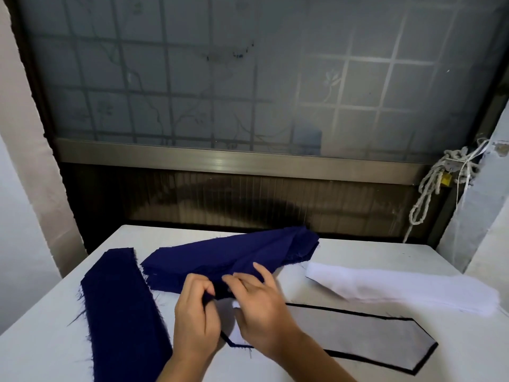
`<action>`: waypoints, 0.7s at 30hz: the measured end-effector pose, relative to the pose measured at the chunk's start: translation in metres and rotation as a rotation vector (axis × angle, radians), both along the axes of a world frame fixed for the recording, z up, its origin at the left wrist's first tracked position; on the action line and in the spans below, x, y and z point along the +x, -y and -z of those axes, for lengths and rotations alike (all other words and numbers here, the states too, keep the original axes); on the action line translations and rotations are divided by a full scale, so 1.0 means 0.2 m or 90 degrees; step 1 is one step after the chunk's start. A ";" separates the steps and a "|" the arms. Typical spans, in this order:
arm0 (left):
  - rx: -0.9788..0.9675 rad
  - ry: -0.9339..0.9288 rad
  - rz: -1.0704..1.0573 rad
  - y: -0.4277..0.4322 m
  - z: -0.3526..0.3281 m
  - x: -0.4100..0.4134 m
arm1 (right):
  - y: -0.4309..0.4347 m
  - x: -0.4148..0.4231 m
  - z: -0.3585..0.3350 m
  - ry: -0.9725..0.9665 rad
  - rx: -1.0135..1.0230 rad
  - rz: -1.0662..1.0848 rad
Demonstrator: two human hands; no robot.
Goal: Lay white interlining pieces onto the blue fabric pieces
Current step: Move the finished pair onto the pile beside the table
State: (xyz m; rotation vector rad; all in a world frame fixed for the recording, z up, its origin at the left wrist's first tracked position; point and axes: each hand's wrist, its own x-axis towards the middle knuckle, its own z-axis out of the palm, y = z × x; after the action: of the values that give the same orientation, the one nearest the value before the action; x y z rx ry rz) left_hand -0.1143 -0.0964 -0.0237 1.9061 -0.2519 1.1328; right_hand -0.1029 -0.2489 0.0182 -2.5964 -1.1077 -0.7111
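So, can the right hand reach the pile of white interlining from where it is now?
Probably yes. The white interlining pile lies right of the right hand, with only bare table and the flat finished piece between them. Its fingers touch the blue fabric stack, so it must lift off first.

No legible text, label, brand, number or sign in the head view. Small yellow object [445, 179] hanging among the knotted white cords [425, 194] at the right wall: too small and blurred to tell whether it carries any print.
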 end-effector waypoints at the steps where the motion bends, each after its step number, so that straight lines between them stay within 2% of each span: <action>1: -0.034 -0.001 -0.001 0.00 0.00 0.00 | 0.00 0.03 0.01 0.007 0.005 0.022; 4: -0.102 -0.016 -0.026 0.00 -0.01 0.00 | 0.07 0.08 0.00 0.030 0.019 0.065; 8: -0.158 -0.045 -0.073 0.00 -0.01 0.00 | 0.30 0.11 -0.01 0.085 -0.076 0.147; 10: -0.156 -0.056 -0.095 0.00 0.00 0.00 | 0.45 0.11 -0.01 0.111 -0.081 0.176; 15: -0.155 -0.096 -0.135 -0.01 -0.01 0.00 | 0.82 0.10 -0.04 0.127 -0.032 0.326; 21: -0.157 -0.130 -0.151 0.01 -0.01 -0.01 | 1.14 0.01 0.00 0.174 0.127 0.420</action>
State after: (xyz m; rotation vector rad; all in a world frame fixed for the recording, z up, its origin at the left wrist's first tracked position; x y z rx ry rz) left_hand -0.1165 -0.0985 -0.0218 1.8439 0.2233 1.0566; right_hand -0.1004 -0.4763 0.0175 -2.7281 -0.1762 -1.2622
